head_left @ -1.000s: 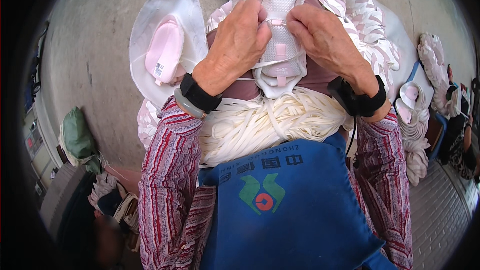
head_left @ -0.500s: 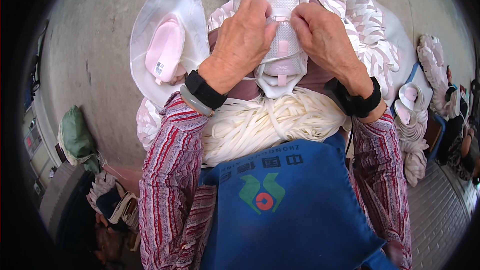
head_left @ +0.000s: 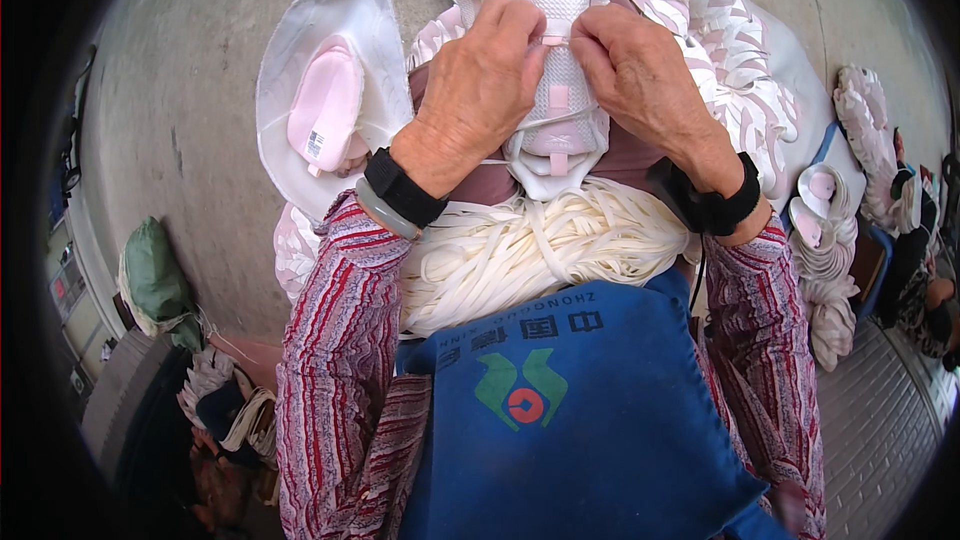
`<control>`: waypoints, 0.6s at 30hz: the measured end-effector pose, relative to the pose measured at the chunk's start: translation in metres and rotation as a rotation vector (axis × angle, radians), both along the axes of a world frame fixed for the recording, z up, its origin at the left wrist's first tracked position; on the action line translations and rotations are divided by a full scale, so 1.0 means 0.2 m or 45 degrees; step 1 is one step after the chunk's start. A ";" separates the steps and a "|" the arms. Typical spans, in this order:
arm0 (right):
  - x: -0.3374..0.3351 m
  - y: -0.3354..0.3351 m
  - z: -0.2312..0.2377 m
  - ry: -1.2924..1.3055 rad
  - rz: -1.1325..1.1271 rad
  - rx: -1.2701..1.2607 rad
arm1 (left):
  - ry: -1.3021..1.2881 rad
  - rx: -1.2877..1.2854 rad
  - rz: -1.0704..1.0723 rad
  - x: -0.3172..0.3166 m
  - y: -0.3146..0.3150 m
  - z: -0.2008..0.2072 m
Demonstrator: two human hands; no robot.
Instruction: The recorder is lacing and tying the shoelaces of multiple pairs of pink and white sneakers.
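Observation:
A pink and white shoe upper [head_left: 566, 80] lies over my lap, its mesh tongue facing up and a thin white lace running across it. On its left edge my left hand [head_left: 478, 90] is closed in a pinch, with the fingertips partly hidden. My right hand [head_left: 640, 70] pinches the opposite edge, fingers curled in beside the tongue's pink loop. Whether a lace end is also in either pinch, I cannot tell. Just below the upper, a thick bundle of cream-white laces [head_left: 540, 245] rests on my blue apron [head_left: 590, 420].
To the left stands a white hat-shaped holder [head_left: 385, 50] with a pink shoe piece [head_left: 327, 105] in it. Many more uppers [head_left: 745, 70] are heaped at the right. A green sack [head_left: 157, 275] sits on the floor at far left. Another person [head_left: 925, 290] shows at the right rim.
Both hands and the upper have shifted very slightly left in the picture. My right fingers have come a little closer to the tongue's middle.

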State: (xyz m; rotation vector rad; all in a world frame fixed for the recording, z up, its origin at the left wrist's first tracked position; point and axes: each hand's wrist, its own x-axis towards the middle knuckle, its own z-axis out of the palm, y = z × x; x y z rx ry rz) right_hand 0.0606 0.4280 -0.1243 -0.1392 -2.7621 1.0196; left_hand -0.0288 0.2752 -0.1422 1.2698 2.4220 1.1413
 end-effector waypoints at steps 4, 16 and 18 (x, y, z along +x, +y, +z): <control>0.00 -0.01 -0.02 -0.028 -0.081 0.068 | 0.070 0.014 -0.037 -0.01 0.00 0.00; -0.01 0.01 -0.07 0.111 -0.061 -0.196 | -0.085 -0.002 0.023 -0.06 -0.04 -0.04; 0.00 0.00 -0.08 0.059 -0.124 -0.272 | -0.152 -0.090 0.058 -0.07 -0.04 -0.03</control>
